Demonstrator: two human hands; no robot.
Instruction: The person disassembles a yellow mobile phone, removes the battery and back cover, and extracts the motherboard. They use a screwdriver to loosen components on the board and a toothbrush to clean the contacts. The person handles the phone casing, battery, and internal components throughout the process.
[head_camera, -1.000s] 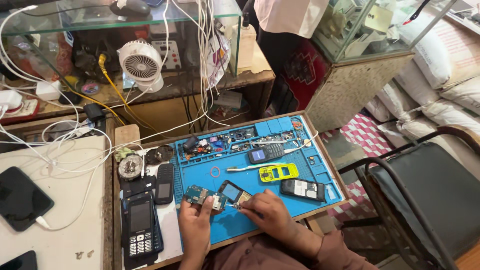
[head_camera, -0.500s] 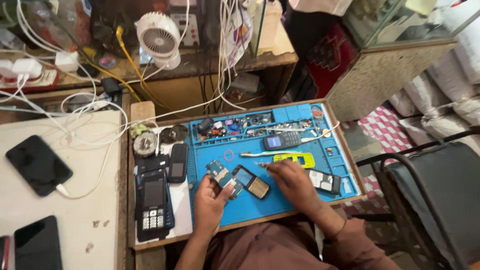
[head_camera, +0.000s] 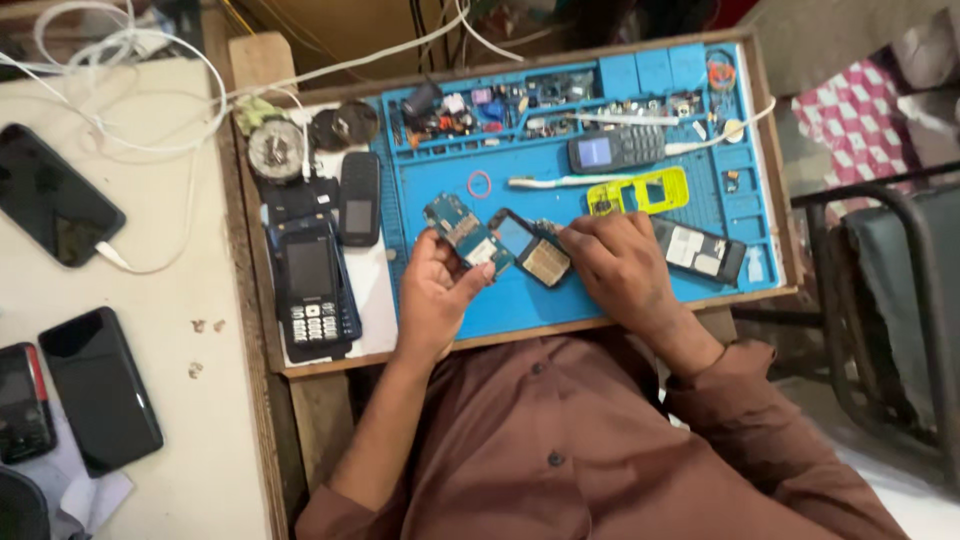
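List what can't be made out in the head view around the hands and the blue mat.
- Right hand fingertips: curled over the opened phone, so the contact point is hidden.
- Circuit board: its lower edge is covered by left hand fingers.
- Small parts in the blue mat top compartments: too small to identify.
- Black phone: cut off by the left edge.
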